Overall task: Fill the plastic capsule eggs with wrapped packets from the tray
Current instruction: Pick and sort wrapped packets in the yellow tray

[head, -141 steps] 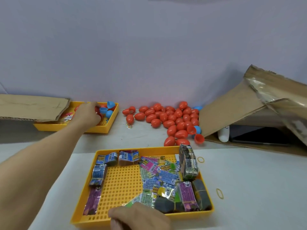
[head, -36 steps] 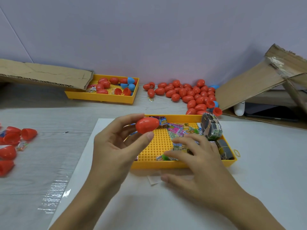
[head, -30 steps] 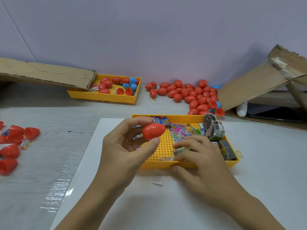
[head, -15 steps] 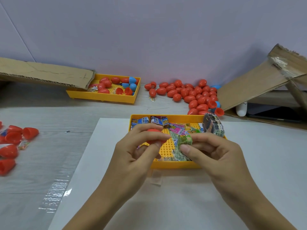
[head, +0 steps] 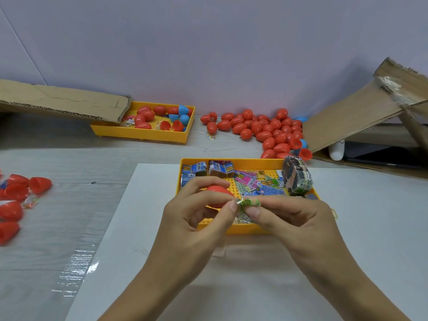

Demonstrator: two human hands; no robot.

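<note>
Hands meet above the near tray (head: 252,228): your left hand (head: 194,218) cradles the red egg (head: 218,193), your right hand (head: 289,218) pinches a green packet (head: 249,202) beside it. Open the egg before pushing; keep the packet folded small.

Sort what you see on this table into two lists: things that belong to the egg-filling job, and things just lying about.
Part of the job:
red egg in the left hand
green packet pinched by the right hand
near tray of packets
egg pile

Lying about:
cardboard sheet
cardboard box
white bottle
</note>
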